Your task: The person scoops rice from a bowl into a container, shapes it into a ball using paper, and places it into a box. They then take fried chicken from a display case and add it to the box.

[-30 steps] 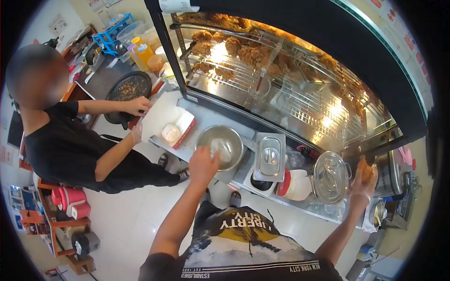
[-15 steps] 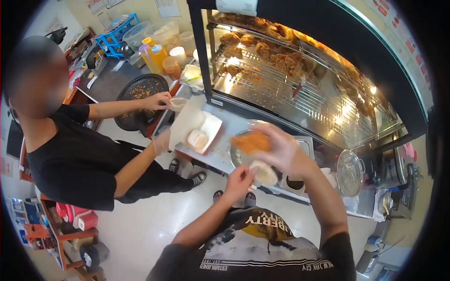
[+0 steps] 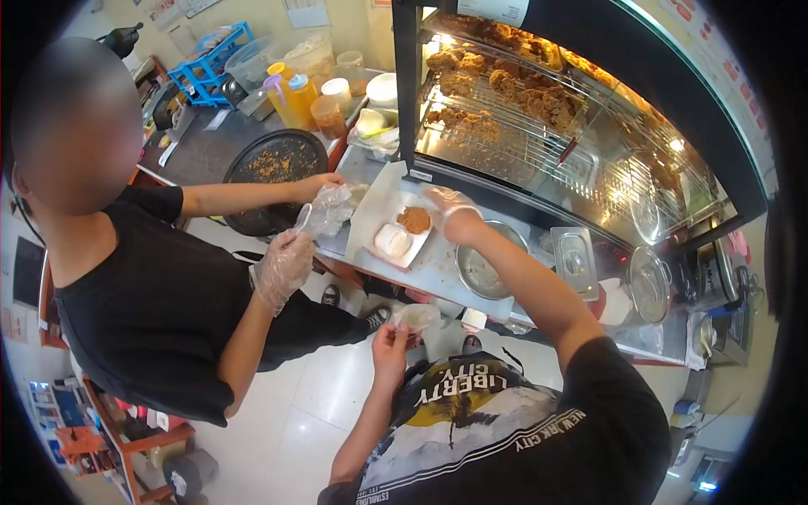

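Observation:
My left hand (image 3: 389,358) pinches a small clear lidded container (image 3: 417,317) in front of the counter's near edge. My gloved right hand (image 3: 453,210) reaches over the counter to the right rim of an open white paper box (image 3: 376,202), its fingers stretched out with nothing visible in them. Inside the box, an orange-brown fried piece (image 3: 413,220) lies beside a round white item (image 3: 393,241). Under my right forearm is a round metal bowl (image 3: 480,273).
At the left, a co-worker's gloved hand (image 3: 284,269) and other hand hold clear plastic (image 3: 328,210). Behind them are a dark round pan (image 3: 278,160) and sauce bottles (image 3: 299,101). A lit glass cabinet (image 3: 513,109) of fried food stands behind, with a lidded metal tray (image 3: 575,259) at the right.
My right hand has moved left from the bowl to the box, and the fried piece now lies in the box. My left hand moved down-left with its container. The co-worker's hands now hold plastic.

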{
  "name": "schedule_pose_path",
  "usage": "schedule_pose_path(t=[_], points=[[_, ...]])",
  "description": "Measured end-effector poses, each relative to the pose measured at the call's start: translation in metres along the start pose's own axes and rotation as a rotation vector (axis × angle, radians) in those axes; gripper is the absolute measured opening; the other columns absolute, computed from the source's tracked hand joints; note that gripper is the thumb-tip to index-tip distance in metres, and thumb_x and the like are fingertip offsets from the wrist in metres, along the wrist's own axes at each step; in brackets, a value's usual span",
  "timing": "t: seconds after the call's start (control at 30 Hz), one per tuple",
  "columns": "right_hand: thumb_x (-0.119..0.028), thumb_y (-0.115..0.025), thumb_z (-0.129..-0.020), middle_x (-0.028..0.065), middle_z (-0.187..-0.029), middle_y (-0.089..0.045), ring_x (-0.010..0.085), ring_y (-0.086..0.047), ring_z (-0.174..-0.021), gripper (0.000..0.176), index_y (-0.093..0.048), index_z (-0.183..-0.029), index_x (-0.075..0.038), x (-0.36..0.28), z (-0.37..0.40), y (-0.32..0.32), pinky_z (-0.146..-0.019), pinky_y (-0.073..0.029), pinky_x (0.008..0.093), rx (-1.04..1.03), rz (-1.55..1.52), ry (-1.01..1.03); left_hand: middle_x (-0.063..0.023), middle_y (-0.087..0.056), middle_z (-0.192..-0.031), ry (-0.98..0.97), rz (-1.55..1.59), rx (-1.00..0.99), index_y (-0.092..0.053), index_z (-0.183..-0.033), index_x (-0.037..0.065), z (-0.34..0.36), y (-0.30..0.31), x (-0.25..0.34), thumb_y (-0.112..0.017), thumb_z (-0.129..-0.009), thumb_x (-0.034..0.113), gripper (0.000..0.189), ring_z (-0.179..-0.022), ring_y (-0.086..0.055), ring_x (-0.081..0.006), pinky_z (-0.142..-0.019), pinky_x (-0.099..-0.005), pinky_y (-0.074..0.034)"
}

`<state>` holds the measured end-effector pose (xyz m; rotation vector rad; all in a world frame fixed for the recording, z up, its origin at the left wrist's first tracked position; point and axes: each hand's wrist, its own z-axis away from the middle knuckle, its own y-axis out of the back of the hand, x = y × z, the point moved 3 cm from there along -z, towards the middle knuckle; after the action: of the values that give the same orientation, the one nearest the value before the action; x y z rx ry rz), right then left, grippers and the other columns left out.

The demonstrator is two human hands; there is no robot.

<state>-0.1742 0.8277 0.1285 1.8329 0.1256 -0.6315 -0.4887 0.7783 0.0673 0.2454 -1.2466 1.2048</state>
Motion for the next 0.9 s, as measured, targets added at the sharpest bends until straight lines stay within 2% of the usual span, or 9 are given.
schedule_pose_path(t=[0.1, 0.17, 0.3, 0.37, 0.47, 0.57, 0.67, 0.77, 0.9], points=[[-0.034, -0.053, -0.098, 0.0235, -0.118, -0.066, 0.0395, -0.063, -0.109, 0.041, -0.059, -0.128, -0.008, 0.002, 0.079, 0.036, -0.094, -0.049, 0.0471, 0.045, 0.102, -0.144, -0.0080, -0.067, -0.092, -0.045, -0.098, 0.012, -0.054, -0.098, 0.003, -0.049, 0.001, -0.023, -0.061, -0.102, 0.017, 0.016, -0.079, -0.067, -0.0157, -0.077, -0.0313, -0.059], [-0.040, -0.054, -0.098, 0.0217, -0.103, -0.070, 0.0401, -0.067, -0.095, 0.037, -0.063, -0.120, -0.012, -0.010, 0.148, 0.051, -0.085, -0.052, 0.0481, -0.132, 0.073, -0.340, -0.0089, -0.066, -0.093, -0.048, -0.101, 0.018, -0.056, -0.101, 0.001, -0.077, -0.015, -0.024, -0.060, -0.102, 0.018, 0.017, -0.078, -0.065, -0.0144, -0.077, -0.0305, -0.059], [-0.051, -0.055, -0.098, 0.0163, -0.088, -0.071, 0.0332, -0.068, -0.076, 0.048, -0.069, -0.095, -0.006, -0.043, 0.273, 0.042, -0.074, -0.053, 0.0414, -0.458, -0.528, -0.861, -0.0109, -0.065, -0.100, -0.033, -0.080, -0.085, -0.059, -0.104, 0.000, -0.136, -0.058, -0.034, -0.060, -0.101, 0.020, 0.021, -0.087, -0.066, -0.0163, -0.080, -0.0315, -0.058], [-0.046, -0.058, -0.098, 0.0129, -0.084, -0.070, 0.0256, -0.068, -0.075, 0.045, -0.069, -0.097, -0.002, -0.034, 0.335, 0.015, -0.072, -0.053, 0.0375, -0.278, -0.355, -0.755, -0.0117, -0.064, -0.103, -0.035, -0.235, -0.173, -0.060, -0.105, -0.001, -0.156, -0.082, -0.035, -0.058, -0.101, 0.023, 0.025, -0.091, -0.066, -0.0168, -0.080, -0.0315, -0.057], [-0.046, -0.057, -0.098, 0.0161, -0.085, -0.071, 0.0275, -0.069, -0.076, 0.048, -0.069, -0.097, 0.000, -0.017, 0.403, -0.011, -0.073, -0.053, 0.0380, -0.145, -0.487, -1.172, -0.0112, -0.063, -0.090, -0.121, -0.697, -0.210, -0.059, -0.102, -0.005, -0.162, -0.082, -0.023, -0.055, -0.102, 0.035, 0.041, -0.081, -0.061, -0.0144, -0.070, -0.0288, -0.052], [-0.047, -0.055, -0.099, 0.0159, -0.083, -0.071, 0.0256, -0.068, -0.075, 0.050, -0.068, -0.096, 0.002, -0.013, 0.431, -0.014, -0.071, -0.052, 0.0382, -0.212, -0.283, -1.244, -0.0120, -0.067, -0.080, 0.273, -0.608, -0.043, -0.059, -0.090, -0.006, -0.118, -0.051, -0.004, -0.058, -0.100, 0.041, 0.048, -0.067, -0.061, -0.0167, -0.062, -0.0312, -0.049], [-0.052, -0.053, -0.099, 0.0118, -0.071, -0.066, 0.0221, -0.062, -0.063, 0.055, -0.067, -0.090, 0.001, -0.026, 0.428, -0.013, -0.062, -0.049, 0.0366, -0.117, -0.484, -1.276, -0.0150, -0.065, -0.077, -0.276, -0.731, 0.418, -0.056, -0.093, -0.006, -0.158, 0.013, -0.027, -0.058, -0.099, 0.044, 0.050, -0.054, -0.058, -0.0179, -0.047, -0.0313, -0.048], [-0.051, -0.056, -0.098, 0.0079, -0.067, -0.063, 0.0170, -0.058, -0.058, 0.052, -0.067, -0.089, 0.000, -0.012, 0.423, -0.016, -0.057, -0.046, 0.0346, -0.152, -0.502, -1.218, -0.0184, -0.065, -0.075, 0.049, -0.645, 0.353, -0.051, -0.101, -0.008, -0.168, -0.029, 0.034, -0.056, -0.100, 0.035, 0.043, -0.042, -0.055, -0.0207, -0.036, -0.0318, -0.046], [-0.056, -0.044, -0.100, 0.0226, -0.103, -0.071, 0.0364, -0.067, -0.099, 0.062, -0.071, -0.106, 0.000, 0.022, 0.419, 0.002, -0.089, -0.050, 0.0448, -0.449, -0.066, -0.926, -0.0167, -0.062, -0.075, 0.015, -0.632, 0.297, -0.049, -0.114, -0.009, -0.192, 0.020, 0.003, -0.047, -0.102, 0.036, 0.047, -0.048, -0.060, -0.0226, -0.039, -0.0332, -0.052]])
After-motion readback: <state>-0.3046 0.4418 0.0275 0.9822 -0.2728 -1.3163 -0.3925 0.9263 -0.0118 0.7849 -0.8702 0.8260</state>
